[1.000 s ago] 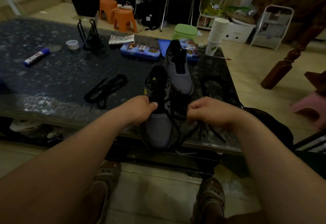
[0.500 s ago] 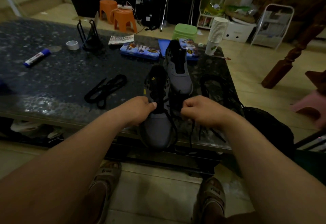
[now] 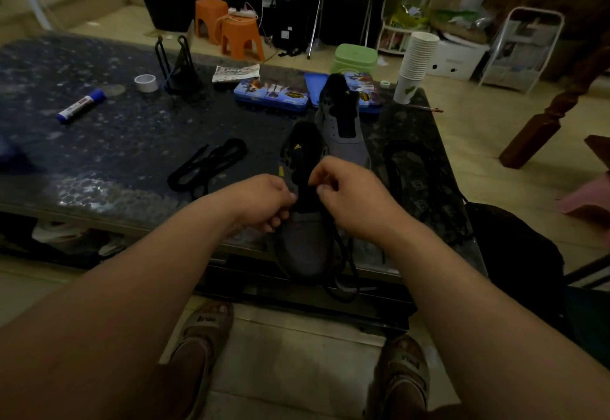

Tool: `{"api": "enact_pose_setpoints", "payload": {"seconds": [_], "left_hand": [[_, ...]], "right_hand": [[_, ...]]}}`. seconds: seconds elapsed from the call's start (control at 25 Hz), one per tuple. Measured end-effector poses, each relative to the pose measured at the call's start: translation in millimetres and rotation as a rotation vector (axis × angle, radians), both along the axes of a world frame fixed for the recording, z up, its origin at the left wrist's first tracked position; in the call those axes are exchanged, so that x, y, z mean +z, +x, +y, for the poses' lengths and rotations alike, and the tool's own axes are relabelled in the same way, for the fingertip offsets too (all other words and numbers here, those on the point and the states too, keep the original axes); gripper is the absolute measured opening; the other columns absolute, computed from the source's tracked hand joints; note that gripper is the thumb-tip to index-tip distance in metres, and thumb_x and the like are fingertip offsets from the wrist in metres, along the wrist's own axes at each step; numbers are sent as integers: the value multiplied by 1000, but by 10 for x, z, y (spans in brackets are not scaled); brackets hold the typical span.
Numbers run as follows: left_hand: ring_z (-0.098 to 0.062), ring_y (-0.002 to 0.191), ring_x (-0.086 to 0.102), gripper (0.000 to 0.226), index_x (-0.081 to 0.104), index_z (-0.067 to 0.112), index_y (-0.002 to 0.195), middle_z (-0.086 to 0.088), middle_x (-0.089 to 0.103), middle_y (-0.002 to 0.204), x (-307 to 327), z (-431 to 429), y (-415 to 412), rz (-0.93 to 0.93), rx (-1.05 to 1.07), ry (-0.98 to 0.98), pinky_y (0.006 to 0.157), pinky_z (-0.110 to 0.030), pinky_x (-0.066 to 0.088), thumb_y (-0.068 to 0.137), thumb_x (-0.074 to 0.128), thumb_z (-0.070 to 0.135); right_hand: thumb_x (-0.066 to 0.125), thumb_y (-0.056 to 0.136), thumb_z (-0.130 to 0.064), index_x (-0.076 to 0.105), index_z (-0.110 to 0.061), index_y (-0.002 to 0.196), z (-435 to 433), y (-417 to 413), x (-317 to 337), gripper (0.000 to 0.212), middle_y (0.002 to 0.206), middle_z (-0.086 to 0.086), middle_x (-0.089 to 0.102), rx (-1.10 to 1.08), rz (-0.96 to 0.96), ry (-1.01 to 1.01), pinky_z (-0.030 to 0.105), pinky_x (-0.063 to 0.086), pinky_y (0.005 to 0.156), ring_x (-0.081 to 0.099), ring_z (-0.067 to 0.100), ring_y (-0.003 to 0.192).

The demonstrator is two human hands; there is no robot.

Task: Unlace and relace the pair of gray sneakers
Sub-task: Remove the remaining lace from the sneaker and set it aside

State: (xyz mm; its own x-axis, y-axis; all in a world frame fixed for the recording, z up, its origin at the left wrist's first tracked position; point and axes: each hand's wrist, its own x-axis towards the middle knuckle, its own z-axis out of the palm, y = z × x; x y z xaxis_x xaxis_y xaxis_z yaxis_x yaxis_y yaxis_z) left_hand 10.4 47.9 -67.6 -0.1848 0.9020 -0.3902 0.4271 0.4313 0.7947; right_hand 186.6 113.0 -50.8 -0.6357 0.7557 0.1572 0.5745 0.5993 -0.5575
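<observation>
Two-handed work over the near gray sneaker (image 3: 303, 248), its toe at the table's (image 3: 115, 142) front edge, right of middle. Gripping its left flank with the left hand (image 3: 264, 203), fingers curled under, thumb on top. Pinching the black lace (image 3: 346, 261) at the tongue with the right hand (image 3: 350, 198), fingers bent, slack hanging past the front edge. Compared with half a second ago: right hand shifted left and up, now close beside the left; left hand unmoved. Both hands covering the eyelets. Just behind, toward the far edge, the second sneaker (image 3: 343, 129). Left of the shoes, a loose lace (image 3: 208, 165); along the far edge, pencil cases (image 3: 270, 96) and paper cups (image 3: 416, 62); farther left, a tape roll (image 3: 145, 83) and glue stick (image 3: 81, 105).
</observation>
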Motion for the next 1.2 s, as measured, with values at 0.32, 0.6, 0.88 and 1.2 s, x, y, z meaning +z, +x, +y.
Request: {"api": "enact_pose_setpoints", "payload": {"seconds": [0.32, 0.6, 0.88, 1.2], "left_hand": [[-9, 80, 60, 14, 59, 33, 97, 9, 63, 87, -98, -117, -198, 511, -348, 452, 74, -40, 53, 95, 69, 23], [-12, 83, 50, 13, 54, 33, 94, 11, 51, 91, -112, -58, -168, 651, -410, 504, 73, -41, 48, 95, 66, 30], [-19, 83, 52, 14, 45, 24, 93, 4, 50, 93, 121, -99, -105, 632, -462, 355, 71, -37, 39, 104, 53, 26], [-22, 99, 54, 18, 49, 30, 80, 5, 51, 101, 372, -107, -29, 837, -590, 83, 88, -40, 47, 88, 59, 43]], "right_hand": [[49, 101, -10, 67, -31, 110, 14, -18, -105, 30, 80, -9, 65, -44, 14, -251, 19, 42, 49, 58, 3, 60], [60, 100, -16, 65, -31, 111, 17, -38, -118, 19, 82, -9, 64, -34, 2, -253, 13, 44, 54, 60, 5, 70], [63, 100, -19, 61, -33, 109, 35, -127, -183, 17, 91, -11, 64, -26, -16, -267, 18, 39, 60, 60, 4, 79], [63, 100, -20, 61, -24, 126, 46, -163, -274, 26, 125, 2, 65, -51, -132, -184, 34, 51, 88, 61, 20, 112]]}}
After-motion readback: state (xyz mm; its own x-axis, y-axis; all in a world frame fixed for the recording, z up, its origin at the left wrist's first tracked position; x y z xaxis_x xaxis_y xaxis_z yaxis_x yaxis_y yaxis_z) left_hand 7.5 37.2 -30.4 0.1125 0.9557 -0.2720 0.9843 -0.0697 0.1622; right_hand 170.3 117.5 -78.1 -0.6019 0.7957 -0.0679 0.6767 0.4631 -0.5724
